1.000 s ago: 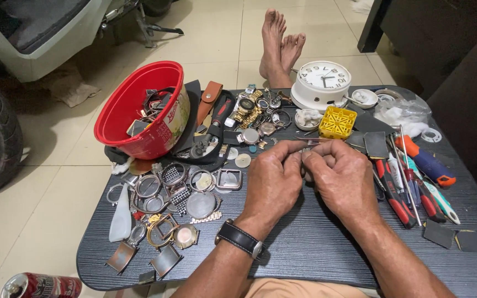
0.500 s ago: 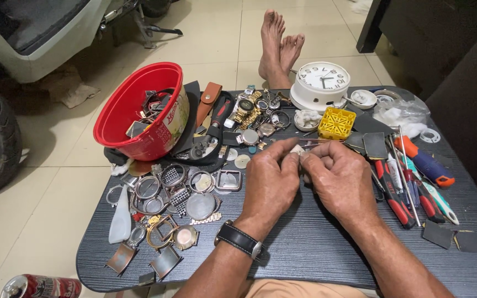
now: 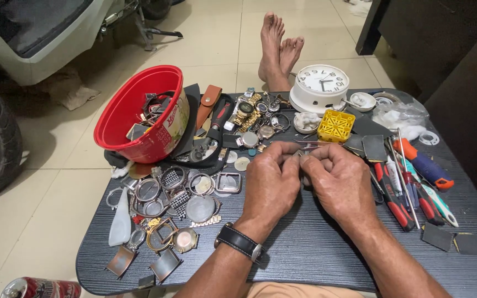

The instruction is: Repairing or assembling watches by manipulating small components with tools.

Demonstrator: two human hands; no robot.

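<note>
My left hand and my right hand meet over the middle of a low dark table, fingertips pinched together on a small metal watch part that is mostly hidden by the fingers. A thin pair of tweezers pokes out just beyond the fingertips. A black wristwatch sits on my left wrist. To the left of my hands lie several loose watch cases and bezels.
A red bucket with watch parts stands at the table's back left. A white clock, a yellow plastic block and several wristwatches lie behind my hands. Screwdrivers and pliers lie at the right. Bare feet rest beyond the table.
Both hands have stayed together over the table, shifting slightly as the fingers work the small part; nothing else has moved.
</note>
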